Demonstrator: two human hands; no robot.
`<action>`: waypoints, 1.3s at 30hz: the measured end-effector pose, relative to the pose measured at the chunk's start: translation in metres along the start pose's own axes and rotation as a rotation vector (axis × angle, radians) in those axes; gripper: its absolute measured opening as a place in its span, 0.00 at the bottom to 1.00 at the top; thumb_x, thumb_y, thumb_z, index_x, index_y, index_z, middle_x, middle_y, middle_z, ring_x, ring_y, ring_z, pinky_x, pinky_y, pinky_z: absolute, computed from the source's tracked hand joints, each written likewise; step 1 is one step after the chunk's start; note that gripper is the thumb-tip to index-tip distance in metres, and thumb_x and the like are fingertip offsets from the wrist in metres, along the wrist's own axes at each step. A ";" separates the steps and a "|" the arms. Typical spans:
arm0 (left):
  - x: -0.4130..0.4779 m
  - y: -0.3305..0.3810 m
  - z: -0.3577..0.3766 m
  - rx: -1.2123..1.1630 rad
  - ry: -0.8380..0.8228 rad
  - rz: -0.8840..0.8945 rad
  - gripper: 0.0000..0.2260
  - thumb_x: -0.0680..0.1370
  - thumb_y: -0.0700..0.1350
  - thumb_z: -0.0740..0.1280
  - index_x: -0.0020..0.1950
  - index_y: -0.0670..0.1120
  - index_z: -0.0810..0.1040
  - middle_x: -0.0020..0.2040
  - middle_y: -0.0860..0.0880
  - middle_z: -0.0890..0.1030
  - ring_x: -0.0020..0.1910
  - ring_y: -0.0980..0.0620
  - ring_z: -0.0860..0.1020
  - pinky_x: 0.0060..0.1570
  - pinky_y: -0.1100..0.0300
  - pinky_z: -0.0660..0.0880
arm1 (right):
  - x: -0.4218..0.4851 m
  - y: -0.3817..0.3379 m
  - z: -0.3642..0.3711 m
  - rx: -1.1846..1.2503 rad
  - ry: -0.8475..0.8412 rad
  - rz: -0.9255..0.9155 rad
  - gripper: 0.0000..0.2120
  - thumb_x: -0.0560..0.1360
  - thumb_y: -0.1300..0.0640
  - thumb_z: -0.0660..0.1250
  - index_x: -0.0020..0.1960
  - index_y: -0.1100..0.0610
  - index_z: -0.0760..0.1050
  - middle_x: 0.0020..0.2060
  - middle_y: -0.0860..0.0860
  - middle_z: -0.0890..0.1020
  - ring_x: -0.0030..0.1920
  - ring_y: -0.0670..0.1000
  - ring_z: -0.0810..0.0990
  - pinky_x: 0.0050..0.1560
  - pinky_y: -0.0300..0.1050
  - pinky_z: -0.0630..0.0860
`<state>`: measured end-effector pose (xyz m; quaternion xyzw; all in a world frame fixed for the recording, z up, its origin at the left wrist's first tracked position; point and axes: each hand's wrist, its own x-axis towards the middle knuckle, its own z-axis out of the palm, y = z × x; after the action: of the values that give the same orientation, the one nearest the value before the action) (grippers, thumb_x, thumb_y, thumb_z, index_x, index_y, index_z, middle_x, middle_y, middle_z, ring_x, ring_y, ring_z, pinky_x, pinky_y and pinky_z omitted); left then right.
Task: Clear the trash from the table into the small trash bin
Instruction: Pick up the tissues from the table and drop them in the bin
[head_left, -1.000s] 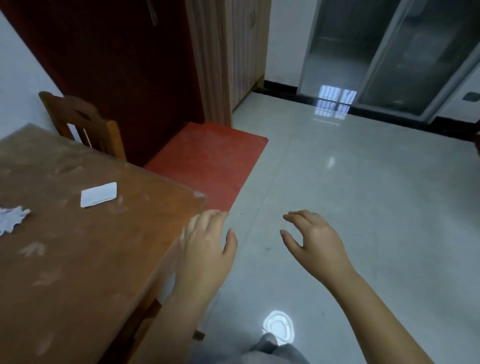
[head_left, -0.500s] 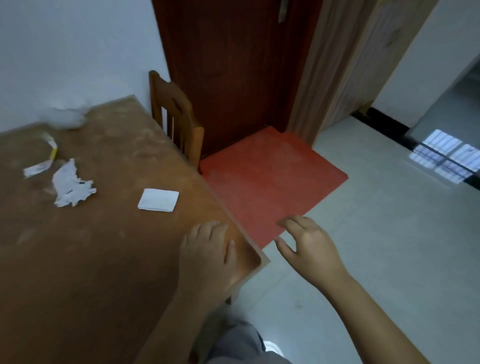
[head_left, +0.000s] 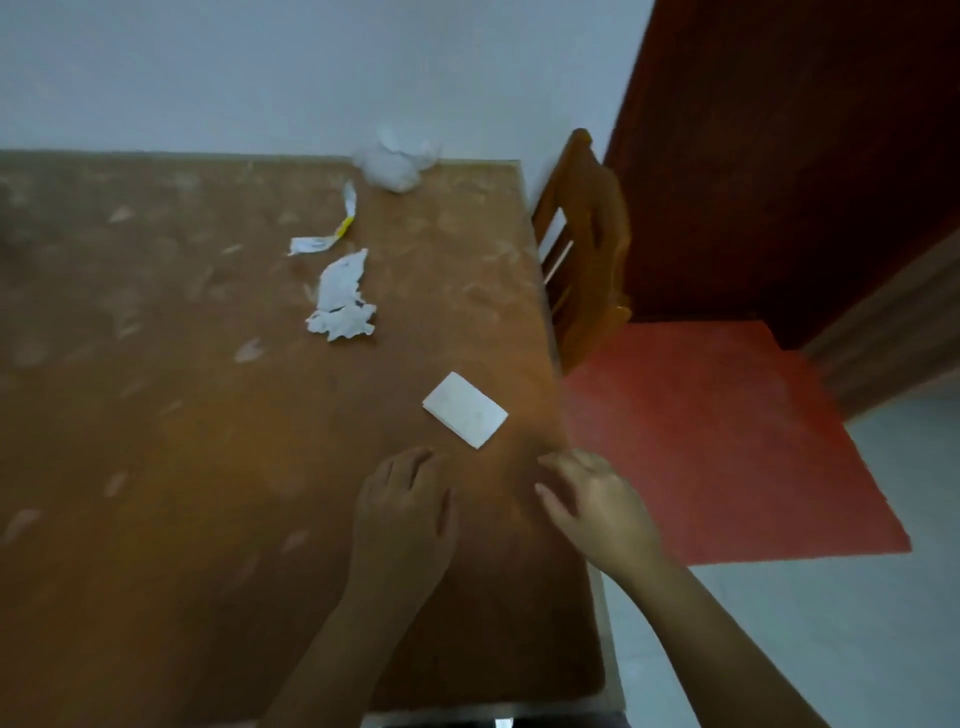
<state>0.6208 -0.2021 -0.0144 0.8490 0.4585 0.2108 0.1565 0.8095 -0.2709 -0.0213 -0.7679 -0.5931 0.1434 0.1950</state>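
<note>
From the head camera, looking down over a brown wooden table (head_left: 156, 467) with a scuffed, patchy top, four bits of white trash lie on its right half. Nearest the person is a flat folded rectangle of paper (head_left: 465, 409), clean-edged and turned at an angle, close to the table's right edge. Further in lies a torn scrap (head_left: 340, 299), ragged along its borders and wrinkled, in two lobes that touch. Just beyond it is a thin curled strip (head_left: 327, 234), white with a yellow patch near its bend. At the far edge, against the pale wall (head_left: 260, 67), sits a crumpled tissue wad (head_left: 395, 163), soft and blurred.

The left hand (head_left: 402, 519) is over the tabletop, palm down, its fingers relaxed and close together, holding nothing; its fingertips are near the folded paper but apart from it. The right hand (head_left: 597, 504) is beside it at the table's right edge, fingers loosely curved, thumb out to the side, also holding nothing. Whether either hand touches the wood I cannot tell.

To the right of the table stands a wooden chair (head_left: 582, 234), and past it a red mat (head_left: 727, 441) on pale floor tiles (head_left: 831, 649) in front of a dark red door (head_left: 779, 156)
</note>
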 end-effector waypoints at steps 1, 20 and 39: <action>0.002 -0.003 0.000 0.004 0.011 -0.060 0.14 0.71 0.43 0.63 0.51 0.38 0.80 0.50 0.40 0.81 0.47 0.41 0.79 0.47 0.48 0.75 | 0.015 0.002 0.004 0.010 -0.025 -0.037 0.15 0.74 0.56 0.65 0.59 0.58 0.75 0.55 0.55 0.79 0.56 0.55 0.76 0.53 0.46 0.70; -0.007 -0.026 0.003 0.120 0.127 -0.663 0.18 0.73 0.49 0.57 0.55 0.42 0.79 0.53 0.46 0.80 0.54 0.45 0.77 0.54 0.50 0.71 | 0.154 0.020 0.101 -0.045 -0.288 -0.262 0.15 0.67 0.61 0.71 0.53 0.61 0.76 0.50 0.59 0.77 0.50 0.59 0.72 0.45 0.52 0.72; -0.021 0.014 0.016 -0.007 0.003 -0.375 0.13 0.72 0.39 0.69 0.56 0.41 0.78 0.55 0.44 0.79 0.55 0.45 0.76 0.54 0.55 0.64 | 0.056 0.036 0.049 0.176 -0.216 -0.025 0.08 0.69 0.67 0.66 0.38 0.56 0.71 0.35 0.49 0.70 0.33 0.48 0.70 0.31 0.32 0.61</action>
<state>0.6285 -0.2280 -0.0260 0.7477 0.6084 0.1808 0.1952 0.8322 -0.2183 -0.0807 -0.7206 -0.6050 0.2744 0.1985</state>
